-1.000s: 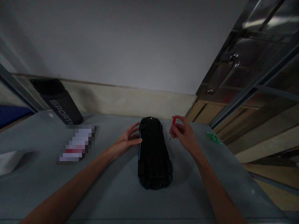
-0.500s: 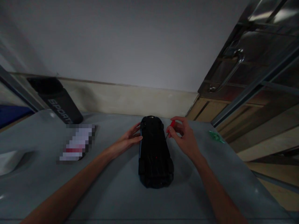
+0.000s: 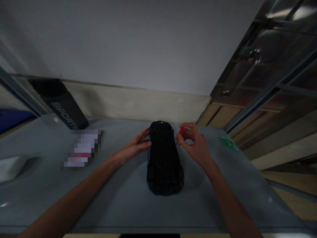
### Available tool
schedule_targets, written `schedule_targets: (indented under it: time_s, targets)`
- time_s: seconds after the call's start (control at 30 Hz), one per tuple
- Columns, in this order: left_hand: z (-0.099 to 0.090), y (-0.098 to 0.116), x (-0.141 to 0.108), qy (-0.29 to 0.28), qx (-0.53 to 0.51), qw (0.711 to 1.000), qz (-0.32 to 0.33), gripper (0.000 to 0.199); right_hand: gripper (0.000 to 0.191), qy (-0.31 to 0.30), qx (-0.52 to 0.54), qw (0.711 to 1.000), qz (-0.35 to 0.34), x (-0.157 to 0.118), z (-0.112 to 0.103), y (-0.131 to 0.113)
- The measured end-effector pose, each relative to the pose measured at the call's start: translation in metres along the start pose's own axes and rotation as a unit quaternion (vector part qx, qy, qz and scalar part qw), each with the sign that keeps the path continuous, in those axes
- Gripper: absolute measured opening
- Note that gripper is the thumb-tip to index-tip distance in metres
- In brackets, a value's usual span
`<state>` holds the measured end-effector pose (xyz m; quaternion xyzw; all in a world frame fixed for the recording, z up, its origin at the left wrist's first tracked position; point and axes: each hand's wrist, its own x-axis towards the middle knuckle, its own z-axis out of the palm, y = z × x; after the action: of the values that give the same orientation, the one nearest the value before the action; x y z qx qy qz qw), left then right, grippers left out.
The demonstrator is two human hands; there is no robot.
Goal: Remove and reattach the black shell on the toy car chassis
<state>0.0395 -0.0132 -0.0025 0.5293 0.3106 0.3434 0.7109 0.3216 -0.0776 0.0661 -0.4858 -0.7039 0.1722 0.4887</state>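
A toy car (image 3: pixel 163 155) lies upside down on the grey table, its black underside facing up and a strip of blue body showing along the left edge. My left hand (image 3: pixel 140 143) grips its left side near the far end, thumb on the edge and fingers along the side. In my right hand (image 3: pixel 193 140) is a small screwdriver (image 3: pixel 181 130) with a red handle, pinched between thumb and fingers. Its thin shaft points down at the car's right edge; whether the tip touches the car I cannot tell.
A dark bottle marked SPORT (image 3: pixel 65 107) stands at the back left, with a blurred-out flat item (image 3: pixel 85 145) before it. A white object (image 3: pixel 12 168) sits at the far left. Green crumpled plastic (image 3: pixel 229 143) lies to the right. A wall (image 3: pixel 138 102) closes off the back.
The view has tipped down slightly, so the table's near edge now shows. Both hands keep their holds; the screwdriver's handle has shifted slightly left toward the car.
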Motion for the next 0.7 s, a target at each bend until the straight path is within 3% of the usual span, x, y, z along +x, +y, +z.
schedule_targets:
  time_s: [0.27, 0.5, 0.7]
  targets:
    - [0.0001, 0.0034, -0.0012, 0.005, 0.034, 0.999, 0.004, 0.093, 0.023, 0.056, -0.086, 0.994, -0.030, 0.0002, 0.0004, -0.0044]
    - [-0.0005, 0.0017, -0.0016, 0.009, 0.019, 1.000, -0.001, 0.098, 0.018, 0.059, -0.153, 0.983, -0.087, -0.0015, 0.0034, -0.0029]
    - [-0.0028, -0.0027, 0.0000, 0.009, 0.007, 1.000, 0.007, 0.093, 0.017, 0.062, -0.196, 0.976, -0.077, -0.0059, 0.0053, -0.0028]
